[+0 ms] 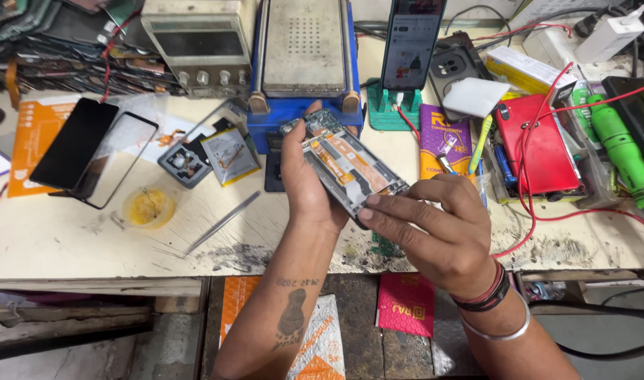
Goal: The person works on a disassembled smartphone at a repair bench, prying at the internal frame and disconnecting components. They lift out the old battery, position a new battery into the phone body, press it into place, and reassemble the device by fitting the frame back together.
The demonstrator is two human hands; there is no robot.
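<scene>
Bare circuitry, orange and silver, shows on the opened phone (346, 165) held above the front edge of the bench (68, 239), tilted with its top end up and to the left. The left hand (304, 186) wraps the phone's left side, thumb along the edge, clasping it firmly. The right hand (434, 229) meets the phone's lower right corner with its fingertips (370, 211) closed on the frame, so both hands hold the same phone. Just behind it stands a blue heating plate (304, 53) with a grey top, and right of that a second phone (411, 42) stands upright in a green stand (392, 105), screen lit. Beside the stand lies a purple packet (434, 137) with yellow print, flat and rectangular, then a red phone (540, 148) crossed by red wires (533, 119). A yellow and white box (522, 67) lies further back, right of the lit phone. A green screwdriver (621, 151) lies at the far right. On the left, an orange card (33, 134) lies under a black screen (74, 143), with a glass panel (118, 158) beside it, a yellow tub (148, 206) near the front, and tweezers (223, 222) slanting across the worn top. A battery (229, 155) with a pale label lies by the plate. Below the bench, a pink pouch (406, 302) and an orange and white pouch (315, 345) lie on the floor.
</scene>
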